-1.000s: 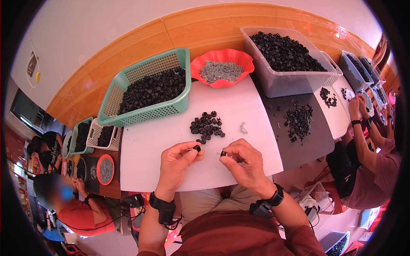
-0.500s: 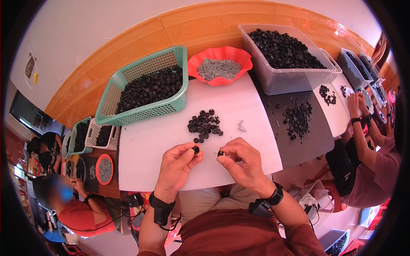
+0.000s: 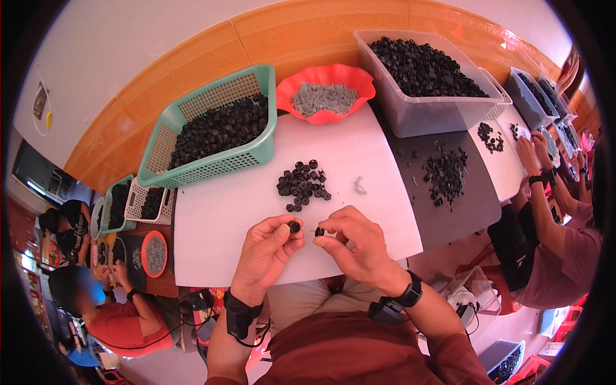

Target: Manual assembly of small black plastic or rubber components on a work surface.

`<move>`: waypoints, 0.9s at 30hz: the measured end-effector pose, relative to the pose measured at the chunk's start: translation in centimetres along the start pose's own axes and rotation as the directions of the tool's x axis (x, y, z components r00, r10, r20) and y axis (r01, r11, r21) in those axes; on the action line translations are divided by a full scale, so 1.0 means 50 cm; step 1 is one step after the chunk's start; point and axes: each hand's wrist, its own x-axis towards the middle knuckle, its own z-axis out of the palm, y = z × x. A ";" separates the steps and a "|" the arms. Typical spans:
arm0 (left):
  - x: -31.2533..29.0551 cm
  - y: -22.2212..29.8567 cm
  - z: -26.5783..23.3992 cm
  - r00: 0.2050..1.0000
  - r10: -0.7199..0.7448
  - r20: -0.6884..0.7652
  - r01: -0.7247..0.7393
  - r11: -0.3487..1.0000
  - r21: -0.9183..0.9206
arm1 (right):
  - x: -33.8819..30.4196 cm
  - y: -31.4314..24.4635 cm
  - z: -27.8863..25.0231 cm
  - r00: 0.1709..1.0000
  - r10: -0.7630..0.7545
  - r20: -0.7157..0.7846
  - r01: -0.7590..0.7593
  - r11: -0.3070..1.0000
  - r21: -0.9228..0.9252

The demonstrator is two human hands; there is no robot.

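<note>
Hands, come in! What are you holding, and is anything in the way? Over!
Left hand: pinching a round black piece. Right hand: pinching a second black piece, apart from it. Black pile: beyond both hands, not between them.

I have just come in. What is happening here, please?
A person works over a white surface. The left hand pinches a small round black part; the right hand pinches another black piece, just apart from it. A heap of black parts lies beyond the hands, with a green basket and a red bowl farther back.
</note>
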 end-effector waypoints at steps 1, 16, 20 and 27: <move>0.000 0.000 0.001 1.000 -0.002 -0.001 0.002 1.000 -0.001 | 0.000 0.000 0.000 1.000 -0.016 0.008 0.016 0.999 -0.028; 0.001 -0.001 0.015 1.000 0.006 0.024 -0.007 0.999 0.049 | 0.016 -0.011 0.013 0.998 -0.044 0.051 0.049 0.993 -0.103; -0.001 -0.001 0.018 0.999 0.008 0.031 -0.009 0.999 0.044 | 0.015 -0.010 0.017 0.997 -0.036 0.064 0.043 0.992 -0.118; -0.002 -0.004 0.017 0.999 0.011 0.034 -0.013 0.998 0.058 | 0.016 -0.005 0.020 0.997 -0.041 0.060 0.047 0.992 -0.118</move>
